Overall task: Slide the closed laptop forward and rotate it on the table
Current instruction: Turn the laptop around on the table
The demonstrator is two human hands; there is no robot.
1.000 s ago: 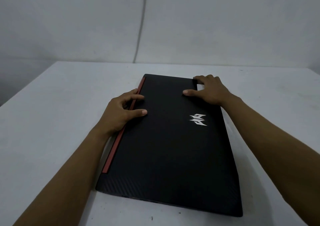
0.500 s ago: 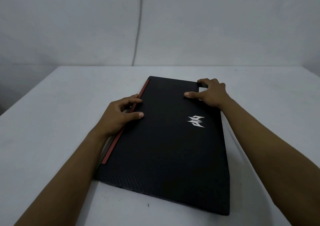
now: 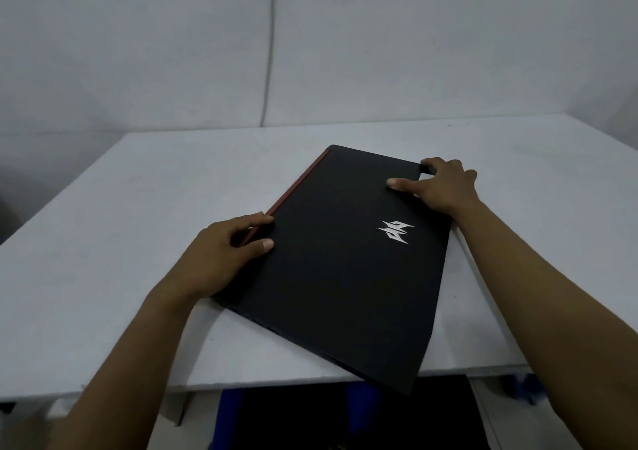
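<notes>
A closed black laptop (image 3: pixel 348 270) with a silver logo and a red strip along its left edge lies skewed on the white table (image 3: pixel 103 242). Its near right corner juts past the table's front edge. My left hand (image 3: pixel 224 252) grips the laptop's left edge at the red strip, thumb on the lid. My right hand (image 3: pixel 445 187) holds the far right corner, thumb flat on the lid and fingers curled over the far edge.
A grey wall with a thin vertical cable (image 3: pixel 269 52) stands behind the table. Under the table's front edge I see something blue (image 3: pixel 231 411) and a dark gap. Bare tabletop lies to the left and far right of the laptop.
The laptop has turned clockwise, its far end swinging right and its near right corner now over the table's front edge. Both hands kept their grips and moved with it. The view tilted down.
</notes>
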